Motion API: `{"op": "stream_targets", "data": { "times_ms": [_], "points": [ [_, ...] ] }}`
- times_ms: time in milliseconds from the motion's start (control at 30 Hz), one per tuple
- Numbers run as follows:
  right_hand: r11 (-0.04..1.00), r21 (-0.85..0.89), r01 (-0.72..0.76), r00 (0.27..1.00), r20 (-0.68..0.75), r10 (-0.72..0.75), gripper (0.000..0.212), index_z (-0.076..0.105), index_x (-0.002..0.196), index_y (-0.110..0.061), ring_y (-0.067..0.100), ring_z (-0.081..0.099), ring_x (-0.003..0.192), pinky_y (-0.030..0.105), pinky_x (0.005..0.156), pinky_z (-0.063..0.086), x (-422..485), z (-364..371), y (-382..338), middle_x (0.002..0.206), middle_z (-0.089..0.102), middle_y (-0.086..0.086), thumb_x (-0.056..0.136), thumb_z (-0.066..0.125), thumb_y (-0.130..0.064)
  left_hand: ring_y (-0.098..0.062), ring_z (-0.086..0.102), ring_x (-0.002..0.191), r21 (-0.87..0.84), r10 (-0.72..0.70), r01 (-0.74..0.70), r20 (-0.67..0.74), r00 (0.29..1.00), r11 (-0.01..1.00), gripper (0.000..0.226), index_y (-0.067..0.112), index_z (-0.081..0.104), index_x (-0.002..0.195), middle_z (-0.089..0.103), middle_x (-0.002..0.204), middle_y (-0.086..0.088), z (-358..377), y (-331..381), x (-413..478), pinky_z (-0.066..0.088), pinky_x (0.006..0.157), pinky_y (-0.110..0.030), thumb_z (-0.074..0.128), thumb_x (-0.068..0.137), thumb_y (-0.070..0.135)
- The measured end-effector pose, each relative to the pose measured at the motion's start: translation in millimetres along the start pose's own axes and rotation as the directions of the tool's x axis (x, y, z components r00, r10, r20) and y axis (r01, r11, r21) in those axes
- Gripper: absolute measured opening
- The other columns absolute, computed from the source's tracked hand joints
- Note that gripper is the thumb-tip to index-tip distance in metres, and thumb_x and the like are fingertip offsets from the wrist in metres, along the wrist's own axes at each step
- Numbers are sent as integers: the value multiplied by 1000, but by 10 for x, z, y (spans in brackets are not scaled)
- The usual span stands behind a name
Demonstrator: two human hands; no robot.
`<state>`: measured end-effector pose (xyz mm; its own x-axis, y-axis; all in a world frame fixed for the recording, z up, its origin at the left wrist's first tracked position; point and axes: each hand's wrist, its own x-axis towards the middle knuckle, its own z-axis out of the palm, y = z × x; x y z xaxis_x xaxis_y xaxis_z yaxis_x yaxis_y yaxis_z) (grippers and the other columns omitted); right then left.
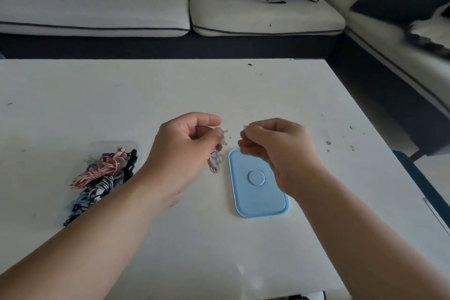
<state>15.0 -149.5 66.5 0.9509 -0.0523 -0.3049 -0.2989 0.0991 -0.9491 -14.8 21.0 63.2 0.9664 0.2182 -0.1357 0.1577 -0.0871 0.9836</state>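
Both hands hovered over the worktop (219, 92), fingers curled. Left hand (185, 143) pinched a white cable (215, 162), its loose loops dangling below the fingers to just above the worktop. Right hand (275, 146) pinched a small white tip, seemingly the same cable's end; the link between them was too blurred to tell.

Progress, judged: about midway. Several cords (97, 175) lay bundled in a clear box (131, 146) to the left. This cable was outside it, not yet a tidy coil. Blue lid (258, 192) lay flat beside the right wrist, box uncovered.

Materials: cable thin, glossy, limp. Cords striped red-white, black-white, blue. Lid a smooth rounded rectangle with a raised ring. Worktop matt white, speckled.
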Motion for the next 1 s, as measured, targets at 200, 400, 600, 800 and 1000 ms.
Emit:
{"op": "stream_targets", "data": {
  "times_ms": [200,400,600,800,1000],
  "points": [
    [950,284,-132,981,173,84,3,71,88,5,21,74,75,26,68,61,-345,277,-100,86,75,18,89,71,2,-10,75,73,-97,40,-42,-24,999,994,12,21,78,101,80,81,0,-170,118,-65,54,63,-17,76,93,13],
    [945,260,-198,945,307,113,11,76,84,-7,14,71,72,22,63,57,-200,285,-87,91,76,11,92,68,-6,-10,76,80,-79,98,-97,10,995,992,13,22,79,103,80,83,0,-285,112,-33,54,70,-16,77,92,15],
    [933,278,-230,903,418,98,8,74,87,-7,11,68,71,21,65,57,-79,281,-92,90,74,9,84,69,-13,-10,75,81,-21,156,-155,47,987,988,9,23,80,100,80,82,2,-284,108,36,57,76,-20,76,93,18],
    [932,296,-207,914,398,77,10,74,84,-7,13,67,69,21,65,58,-50,264,-92,85,73,10,90,66,-10,-22,74,77,-22,177,-176,85,980,984,9,21,79,99,79,82,-2,-262,133,30,60,72,-31,74,94,15],
    [955,244,-170,904,424,53,9,73,87,-6,15,69,72,23,66,58,-91,226,-97,89,73,11,92,65,-10,-39,70,82,-36,180,-177,87,980,984,9,20,78,98,78,81,-6,-253,137,-5,59,67,-33,73,95,14]
  ]
}}
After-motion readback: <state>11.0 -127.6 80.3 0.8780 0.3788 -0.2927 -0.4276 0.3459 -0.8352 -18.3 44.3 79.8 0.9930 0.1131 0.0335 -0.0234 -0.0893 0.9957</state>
